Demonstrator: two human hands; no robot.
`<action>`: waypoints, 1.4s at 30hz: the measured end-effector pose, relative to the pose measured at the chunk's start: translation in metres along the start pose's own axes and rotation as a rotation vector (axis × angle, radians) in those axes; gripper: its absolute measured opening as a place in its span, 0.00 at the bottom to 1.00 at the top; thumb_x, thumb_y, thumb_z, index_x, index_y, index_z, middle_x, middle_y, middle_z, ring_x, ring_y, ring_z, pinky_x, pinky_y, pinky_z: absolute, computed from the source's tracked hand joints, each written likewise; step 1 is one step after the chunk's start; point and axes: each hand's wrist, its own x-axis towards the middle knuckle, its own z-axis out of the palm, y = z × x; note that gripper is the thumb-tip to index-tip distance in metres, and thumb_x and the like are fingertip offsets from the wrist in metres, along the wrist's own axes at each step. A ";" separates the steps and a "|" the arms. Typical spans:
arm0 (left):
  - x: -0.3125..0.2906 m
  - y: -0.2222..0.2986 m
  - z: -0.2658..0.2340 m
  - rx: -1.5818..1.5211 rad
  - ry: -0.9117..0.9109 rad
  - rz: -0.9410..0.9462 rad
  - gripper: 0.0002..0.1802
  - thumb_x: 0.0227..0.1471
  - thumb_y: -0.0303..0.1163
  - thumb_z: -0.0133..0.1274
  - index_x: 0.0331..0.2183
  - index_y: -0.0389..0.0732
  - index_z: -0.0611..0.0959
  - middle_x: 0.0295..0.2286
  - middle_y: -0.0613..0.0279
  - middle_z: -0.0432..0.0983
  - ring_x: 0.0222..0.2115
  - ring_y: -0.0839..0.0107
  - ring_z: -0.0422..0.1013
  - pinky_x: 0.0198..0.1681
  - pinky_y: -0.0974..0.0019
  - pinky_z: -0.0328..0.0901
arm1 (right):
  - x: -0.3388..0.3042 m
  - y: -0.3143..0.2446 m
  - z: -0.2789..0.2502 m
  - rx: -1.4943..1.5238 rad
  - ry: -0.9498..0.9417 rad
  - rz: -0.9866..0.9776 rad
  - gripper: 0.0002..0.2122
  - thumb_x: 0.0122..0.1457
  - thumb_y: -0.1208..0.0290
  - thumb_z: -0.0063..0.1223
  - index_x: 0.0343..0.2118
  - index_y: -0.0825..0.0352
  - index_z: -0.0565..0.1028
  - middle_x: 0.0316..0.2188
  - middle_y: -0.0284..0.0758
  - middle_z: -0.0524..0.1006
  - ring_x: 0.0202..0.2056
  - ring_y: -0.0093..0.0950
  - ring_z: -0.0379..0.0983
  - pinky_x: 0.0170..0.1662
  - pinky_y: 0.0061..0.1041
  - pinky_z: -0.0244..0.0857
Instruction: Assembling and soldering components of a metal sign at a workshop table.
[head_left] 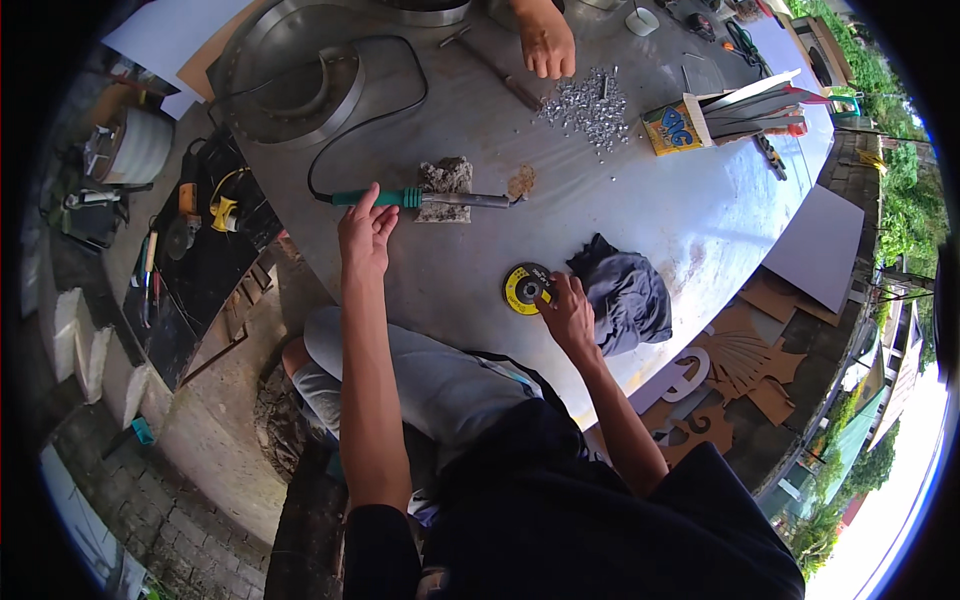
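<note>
A soldering iron with a green handle lies across a rough grey block on the metal table, its tip toward the right. My left hand is at the handle, fingers apart, with a fingertip over the green grip and not wrapped round it. Nearer to me, a round black and yellow grinding disc rests on the tabletop. My right hand has its thumb and fingers on the disc's right edge. Beside that hand lies a crumpled dark cloth.
Another person's hand hovers by a heap of small shiny metal pieces. A hammer lies nearby. At the right stands a yellow box beside metal strips. Round metal rings and the iron's black cord occupy the far left.
</note>
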 end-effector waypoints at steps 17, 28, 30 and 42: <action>-0.014 0.000 0.005 0.214 0.083 0.027 0.27 0.42 0.50 0.60 0.41 0.44 0.75 0.37 0.63 0.71 0.38 0.71 0.66 0.43 0.63 0.57 | -0.006 -0.056 0.018 0.327 -0.363 -0.299 0.06 0.50 0.71 0.54 0.28 0.68 0.74 0.26 0.39 0.72 0.27 0.36 0.73 0.31 0.30 0.66; -0.113 0.006 -0.028 0.149 0.149 0.293 0.18 0.51 0.38 0.52 0.42 0.40 0.71 0.36 0.62 0.71 0.28 0.75 0.68 0.33 0.72 0.62 | 0.008 -0.142 0.034 0.526 -0.586 -0.183 0.12 0.54 0.64 0.52 0.27 0.72 0.73 0.22 0.38 0.74 0.23 0.25 0.69 0.29 0.26 0.62; -0.140 -0.004 -0.024 0.043 0.018 0.348 0.21 0.51 0.34 0.51 0.47 0.41 0.67 0.39 0.59 0.70 0.26 0.74 0.68 0.33 0.71 0.62 | 0.016 -0.150 0.034 0.943 -0.725 0.042 0.13 0.57 0.61 0.48 0.32 0.69 0.71 0.26 0.33 0.73 0.29 0.22 0.68 0.34 0.24 0.61; -0.249 -0.046 -0.042 -0.335 -0.270 0.385 0.51 0.40 0.47 0.58 0.59 0.56 0.46 0.49 0.56 0.57 0.27 0.59 0.69 0.31 0.59 0.66 | -0.016 -0.206 0.030 1.641 -1.548 0.379 0.16 0.57 0.60 0.41 0.16 0.61 0.61 0.18 0.30 0.62 0.24 0.26 0.60 0.30 0.23 0.58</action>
